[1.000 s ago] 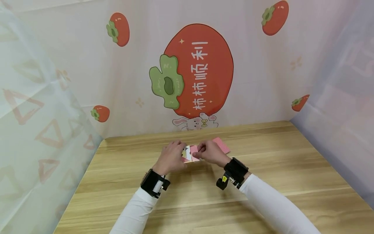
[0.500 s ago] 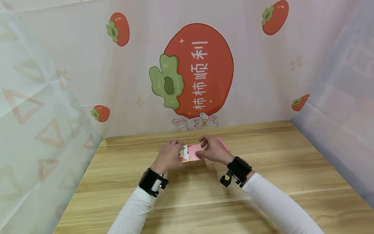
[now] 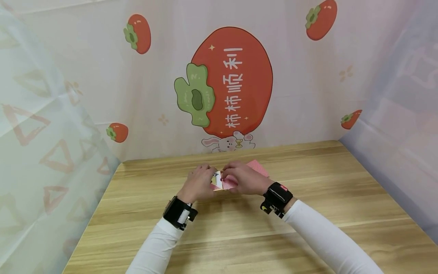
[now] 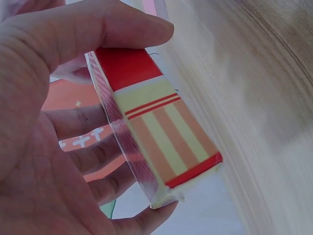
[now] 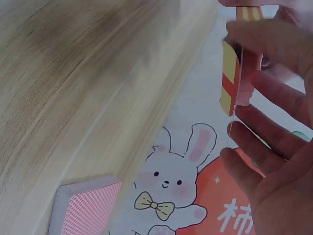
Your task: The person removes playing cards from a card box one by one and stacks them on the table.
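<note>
A small card box with red and yellow stripes is held just above the wooden table between both hands. My left hand grips its left end; in the left wrist view the thumb lies on top of the box and the fingers curl beneath. My right hand covers the right end, its fingers closing round the box. A white face with a black mark shows at the box's middle. What lies under the right palm is hidden.
A red-backed stack of cards lies flat on the table just behind my right hand, and shows as the red-backed cards in the right wrist view. Printed cloth walls close in the back and both sides.
My right hand has slid left and lowered over the box, covering more of its red pattern. The left hand has stayed put, holding the box.
</note>
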The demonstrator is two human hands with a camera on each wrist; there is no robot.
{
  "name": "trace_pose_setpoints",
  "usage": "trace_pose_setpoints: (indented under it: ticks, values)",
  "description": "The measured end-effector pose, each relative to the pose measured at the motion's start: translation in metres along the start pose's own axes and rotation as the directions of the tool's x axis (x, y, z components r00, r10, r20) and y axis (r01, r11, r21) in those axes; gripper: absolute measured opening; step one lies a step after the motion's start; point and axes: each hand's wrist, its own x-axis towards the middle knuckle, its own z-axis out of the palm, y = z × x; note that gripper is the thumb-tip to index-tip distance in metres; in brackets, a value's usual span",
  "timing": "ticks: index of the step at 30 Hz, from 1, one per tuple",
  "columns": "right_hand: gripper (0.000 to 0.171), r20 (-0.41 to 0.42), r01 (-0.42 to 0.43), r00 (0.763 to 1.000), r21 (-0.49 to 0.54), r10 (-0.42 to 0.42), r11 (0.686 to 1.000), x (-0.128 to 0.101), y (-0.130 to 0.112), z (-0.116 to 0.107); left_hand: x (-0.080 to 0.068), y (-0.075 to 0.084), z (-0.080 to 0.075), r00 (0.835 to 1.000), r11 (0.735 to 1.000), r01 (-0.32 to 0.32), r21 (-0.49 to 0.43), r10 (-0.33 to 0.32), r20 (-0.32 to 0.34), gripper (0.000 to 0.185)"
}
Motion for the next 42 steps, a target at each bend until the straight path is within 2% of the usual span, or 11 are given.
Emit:
trace_pose_setpoints:
  ticks: [4, 15, 22, 27, 32, 38, 42]
  values:
    - [0.037, 0.008, -0.01, 1.0, -0.002, 0.01, 1.0, -0.001, 0.0, 0.0, -0.001, 0.0, 0.0, 1.0, 1.0, -0.001, -0.004, 0.001, 0.002, 0.065]
    - [0.035, 0.075, -0.106, 0.992, -0.003, 0.106, 0.994, -0.007, 0.006, -0.01, 0.0, -0.005, 0.0, 0.999, 1.0, 0.027, -0.007, -0.027, 0.028, 0.065]
    - [0.032, 0.039, -0.123, 0.992, 0.0, 0.123, 0.992, -0.016, 0.017, -0.016, -0.003, -0.01, -0.001, 0.997, 0.998, 0.068, -0.005, -0.068, 0.023, 0.066]
    - [0.032, 0.0, -0.189, 0.982, -0.011, 0.189, 0.982, -0.023, 0.027, -0.02, -0.005, -0.014, -0.001, 0.995, 0.995, 0.096, 0.005, -0.096, 0.018, 0.068]
    - [0.034, -0.077, -0.311, 0.948, -0.018, 0.309, 0.95, -0.026, 0.039, -0.019, -0.007, -0.016, -0.001, 0.993, 0.994, 0.114, 0.004, -0.114, 0.013, 0.069]
    - [0.035, -0.176, -0.465, 0.873, -0.026, 0.454, 0.885, -0.031, 0.053, -0.013, -0.008, -0.017, 0.001, 0.994, 0.993, 0.114, -0.013, -0.114, 0.001, 0.07]
    - [0.037, -0.213, -0.539, 0.822, 0.01, 0.529, 0.842, -0.033, 0.058, -0.007, -0.009, -0.016, 0.002, 0.993, 0.993, 0.116, -0.014, -0.117, -0.002, 0.071]
